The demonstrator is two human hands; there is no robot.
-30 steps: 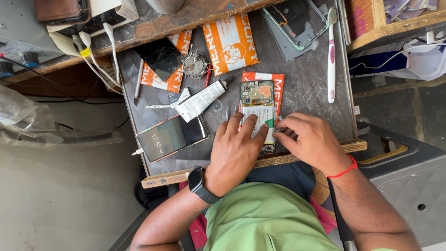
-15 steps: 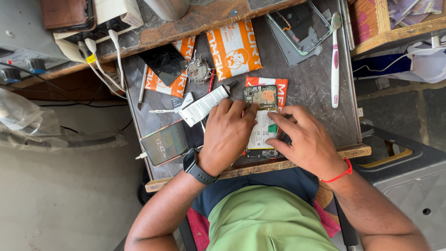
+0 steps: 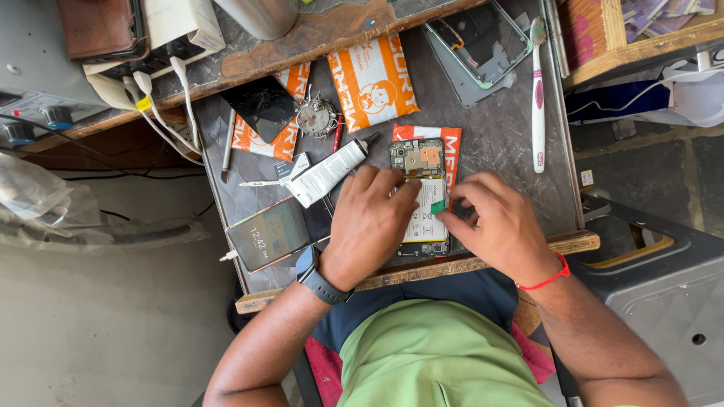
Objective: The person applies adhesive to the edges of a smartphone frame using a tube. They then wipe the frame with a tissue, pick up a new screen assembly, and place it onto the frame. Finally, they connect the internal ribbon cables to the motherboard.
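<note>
An opened phone (image 3: 421, 197) with its circuit board and white battery showing lies on an orange packet near the table's front edge. My left hand (image 3: 371, 227) rests on the phone's left side, fingers pressing its edge. My right hand (image 3: 498, 226) pinches a small green tab (image 3: 437, 207) on the battery with thumb and forefinger. A dark watch sits on my left wrist, a red thread on my right.
A lit phone (image 3: 273, 234) lies left of my left hand. A white tube (image 3: 326, 173), orange packets (image 3: 372, 81), a black screen panel (image 3: 261, 107), a phone frame (image 3: 478, 44), a toothbrush (image 3: 538, 90) and a grey power supply (image 3: 30, 98) surround the grey table (image 3: 505, 128).
The view shifted a little. My left hand slid further over the opened phone's left edge and my right fingers closed on the green tab.
</note>
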